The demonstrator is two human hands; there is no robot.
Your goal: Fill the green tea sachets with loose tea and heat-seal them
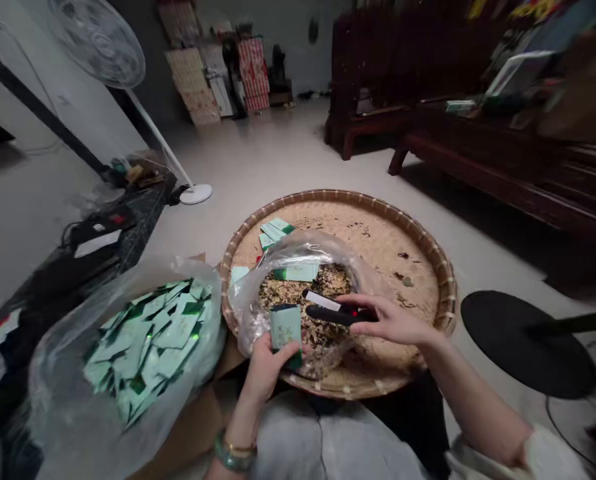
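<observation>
The left grip (269,363) pinches a green packet (285,327), lengthwise toward the far tray edge (328,195), left of the right grip's (393,319) black device (329,315).

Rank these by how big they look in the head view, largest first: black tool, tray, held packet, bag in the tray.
1. Tray
2. Bag in the tray
3. Held packet and black tool, unranked: one is broader, the other longer, and fingers cover part of each.
</observation>
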